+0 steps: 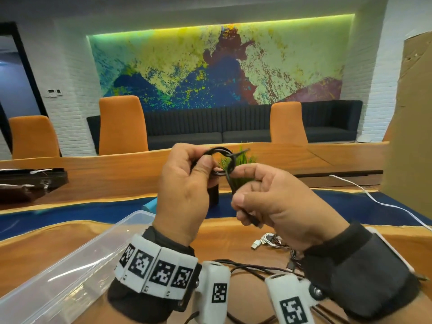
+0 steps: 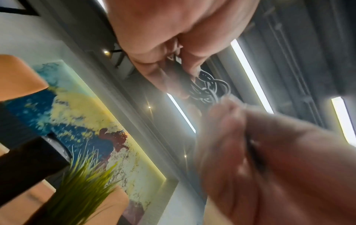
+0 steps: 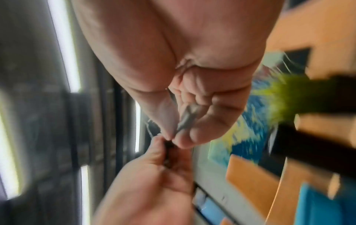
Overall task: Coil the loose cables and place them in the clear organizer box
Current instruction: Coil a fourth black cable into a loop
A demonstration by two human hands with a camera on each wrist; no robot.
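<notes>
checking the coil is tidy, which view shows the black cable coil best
The head view: the black cable coil sits sharp and unobstructed, gripped by the left hand while the right hand pinches its tail. The left wrist view shows its loops blurred. The right wrist view shows only a smeared dark bit between fingertips.

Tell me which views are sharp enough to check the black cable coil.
Head view: sharp, left hand and right hand grip the black cable. Left wrist view: coil readable, right hand smeared. Right wrist view: heavy motion blur, cable barely legible.
</notes>
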